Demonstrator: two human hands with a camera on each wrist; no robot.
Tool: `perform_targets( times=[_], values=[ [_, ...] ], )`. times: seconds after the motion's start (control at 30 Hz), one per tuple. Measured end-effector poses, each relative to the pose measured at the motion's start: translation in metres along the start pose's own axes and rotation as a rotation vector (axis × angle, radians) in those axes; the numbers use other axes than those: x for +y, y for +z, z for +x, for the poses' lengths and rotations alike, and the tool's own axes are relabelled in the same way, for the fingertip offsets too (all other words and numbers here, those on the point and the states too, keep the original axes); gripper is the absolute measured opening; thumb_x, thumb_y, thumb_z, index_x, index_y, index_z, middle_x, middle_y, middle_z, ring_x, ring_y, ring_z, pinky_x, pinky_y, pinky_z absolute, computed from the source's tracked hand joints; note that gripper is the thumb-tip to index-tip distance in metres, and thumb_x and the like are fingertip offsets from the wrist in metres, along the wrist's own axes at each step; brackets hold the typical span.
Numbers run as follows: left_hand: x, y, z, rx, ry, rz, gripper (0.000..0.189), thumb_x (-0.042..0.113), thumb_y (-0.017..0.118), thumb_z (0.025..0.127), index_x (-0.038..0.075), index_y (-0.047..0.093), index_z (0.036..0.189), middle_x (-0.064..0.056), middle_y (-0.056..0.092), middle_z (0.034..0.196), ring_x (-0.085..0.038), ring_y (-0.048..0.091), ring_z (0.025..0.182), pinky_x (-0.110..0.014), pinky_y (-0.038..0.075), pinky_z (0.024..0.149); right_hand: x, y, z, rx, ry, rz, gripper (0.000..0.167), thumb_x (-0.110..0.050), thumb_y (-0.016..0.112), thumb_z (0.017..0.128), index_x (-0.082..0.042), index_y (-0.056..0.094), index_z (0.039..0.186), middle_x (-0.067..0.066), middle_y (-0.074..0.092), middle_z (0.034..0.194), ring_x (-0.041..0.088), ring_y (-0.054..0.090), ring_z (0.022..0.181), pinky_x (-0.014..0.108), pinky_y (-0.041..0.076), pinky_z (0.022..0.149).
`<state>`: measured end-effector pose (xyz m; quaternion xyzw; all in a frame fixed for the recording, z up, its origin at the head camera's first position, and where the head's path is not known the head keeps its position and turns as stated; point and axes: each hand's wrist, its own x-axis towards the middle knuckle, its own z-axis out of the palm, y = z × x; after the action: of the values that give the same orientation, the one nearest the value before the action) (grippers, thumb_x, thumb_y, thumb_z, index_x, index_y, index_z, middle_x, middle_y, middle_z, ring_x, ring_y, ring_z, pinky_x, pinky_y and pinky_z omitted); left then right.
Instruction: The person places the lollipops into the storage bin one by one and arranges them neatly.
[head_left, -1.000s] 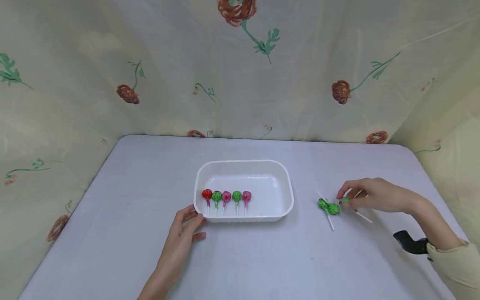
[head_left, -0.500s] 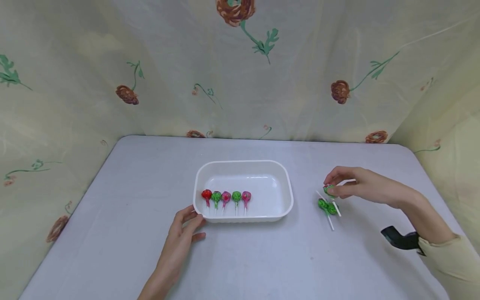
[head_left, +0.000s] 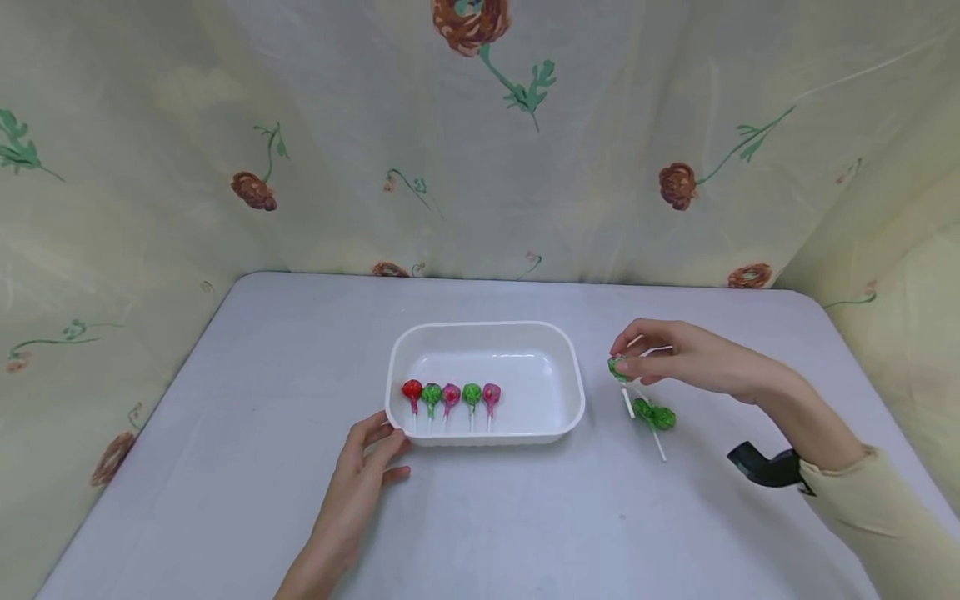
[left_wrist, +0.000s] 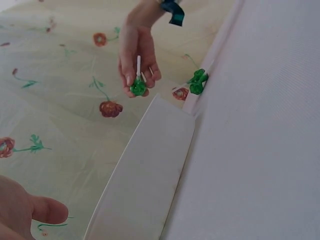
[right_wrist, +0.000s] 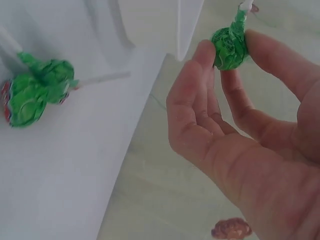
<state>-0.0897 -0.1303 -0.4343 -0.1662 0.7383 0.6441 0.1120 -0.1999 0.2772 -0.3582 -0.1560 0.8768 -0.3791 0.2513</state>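
Note:
My right hand [head_left: 675, 358] pinches a green-wrapped lollipop [right_wrist: 230, 49] by its candy head between thumb and fingertips, its white stick pointing away. It is raised beside the right end of a white tray [head_left: 525, 437]. Below it on the table lie two more green lollipops [head_left: 654, 414], heads together. At the tray's near left corner my left hand [head_left: 363, 475] rests its fingers on the rim, thumb and fingers relaxed. In the tray a row of several lollipops stands side by side, from a red lollipop [head_left: 412, 390] at the left to a pink lollipop [head_left: 491, 393] at the right.
A pale tabletop [head_left: 247, 400] carries the tray near its middle. Behind it and at both sides hangs a floral cloth [head_left: 337, 125]. A black strap [head_left: 765, 465] sticks out from the right wrist by the sleeve.
My right hand has lifted the green lollipop from beside the other two and carried it left toward the tray. The left hand keeps its place at the tray corner.

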Motion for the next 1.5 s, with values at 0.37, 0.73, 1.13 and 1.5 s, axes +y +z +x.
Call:
perform_targets(
  times=[0.37, 0.73, 1.13, 1.5],
  values=[
    [-0.001, -0.002, 0.001, -0.007, 0.012, -0.003, 0.060, 0.032, 0.053, 0.113, 0.008, 0.033, 0.164, -0.017, 0.042, 0.158, -0.035, 0.058, 0.143, -0.032, 0.062, 0.103, -0.024, 0.013, 0.016, -0.007, -0.026, 0.007, 0.035, -0.040, 0.068, 0.106, -0.015, 0.064, 0.131, 0.006, 0.073, 0.124, 0.028, 0.072, 0.114, 0.038, 0.061, 0.102],
    [-0.001, -0.002, 0.000, -0.008, 0.009, -0.005, 0.060, 0.031, 0.054, 0.112, 0.009, 0.033, 0.164, -0.015, 0.043, 0.157, -0.034, 0.058, 0.143, -0.031, 0.062, 0.103, -0.036, 0.024, 0.031, -0.024, -0.063, 0.018, 0.036, -0.039, 0.069, 0.106, -0.014, 0.064, 0.132, 0.008, 0.072, 0.126, 0.028, 0.072, 0.115, 0.041, 0.062, 0.103],
    [-0.002, -0.002, 0.001, -0.013, 0.025, -0.009, 0.061, 0.033, 0.054, 0.112, 0.008, 0.033, 0.164, -0.017, 0.042, 0.159, -0.035, 0.058, 0.143, -0.033, 0.062, 0.104, -0.047, 0.037, 0.047, -0.030, -0.070, 0.035, 0.037, -0.039, 0.071, 0.105, -0.015, 0.064, 0.131, 0.008, 0.071, 0.126, 0.022, 0.073, 0.109, 0.047, 0.059, 0.107],
    [-0.002, -0.004, 0.001, -0.014, 0.031, 0.000, 0.061, 0.032, 0.054, 0.113, 0.007, 0.033, 0.164, -0.017, 0.042, 0.159, -0.036, 0.058, 0.144, -0.036, 0.061, 0.106, -0.050, 0.045, 0.057, -0.054, -0.077, 0.041, 0.034, -0.034, 0.070, 0.105, -0.012, 0.063, 0.131, 0.010, 0.072, 0.128, 0.024, 0.073, 0.112, 0.044, 0.062, 0.105]
  ],
)
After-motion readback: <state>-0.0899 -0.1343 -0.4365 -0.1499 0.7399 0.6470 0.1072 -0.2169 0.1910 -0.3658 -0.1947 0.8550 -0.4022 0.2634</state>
